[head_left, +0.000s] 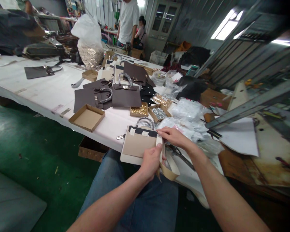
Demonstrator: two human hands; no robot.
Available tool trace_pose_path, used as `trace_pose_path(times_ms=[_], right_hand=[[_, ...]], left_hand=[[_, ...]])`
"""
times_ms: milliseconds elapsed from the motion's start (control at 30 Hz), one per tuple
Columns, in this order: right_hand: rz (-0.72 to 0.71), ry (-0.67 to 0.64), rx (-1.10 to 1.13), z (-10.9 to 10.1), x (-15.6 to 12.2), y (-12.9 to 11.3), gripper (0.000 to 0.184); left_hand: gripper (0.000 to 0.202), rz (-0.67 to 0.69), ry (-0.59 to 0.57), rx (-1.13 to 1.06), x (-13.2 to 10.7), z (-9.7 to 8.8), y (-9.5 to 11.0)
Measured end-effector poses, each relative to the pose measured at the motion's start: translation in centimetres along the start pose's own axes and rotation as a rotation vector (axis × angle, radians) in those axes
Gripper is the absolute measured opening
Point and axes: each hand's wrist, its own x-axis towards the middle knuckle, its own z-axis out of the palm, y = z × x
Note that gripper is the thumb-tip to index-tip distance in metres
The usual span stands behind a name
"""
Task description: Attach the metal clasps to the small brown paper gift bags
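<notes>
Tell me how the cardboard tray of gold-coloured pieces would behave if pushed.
The cardboard tray would probably slide rather than roll, being boxy. It may feel heavy for its size, holding many shiny gold-coloured pieces. Those could spill if it tips, since the top is open.

The white table (38, 93) carries brown handbags (126, 97), a cardboard tray (88, 118), a plastic sack (89, 45).

Blue denim trousers (107, 178) are worn, with a paler, faded tone seen toward the left. The left forearm (116, 203), right forearm (215, 180), left hand (150, 161) and right hand (176, 137) are left bare.
</notes>
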Motion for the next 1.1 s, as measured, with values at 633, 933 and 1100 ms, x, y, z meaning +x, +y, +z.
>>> trace_pose_path(times_ms=[633,933,1100], right_hand=[[0.235,0.109,0.302,-0.6,-3.4,-2.5,0.054],[-0.042,0.261,-0.007,1.7,-2.7,-2.1,0.029],[-0.021,0.336,-0.007,2.7,-2.6,-2.2,0.026]], left_hand=[[0.076,0.035,0.067,0.221,-0.5,1.0,-1.1],[0.07,-0.077,0.065,0.152,-2.2,1.6,0.4],[0.07,-0.136,0.023,0.069,-2.2,1.3,0.2]])
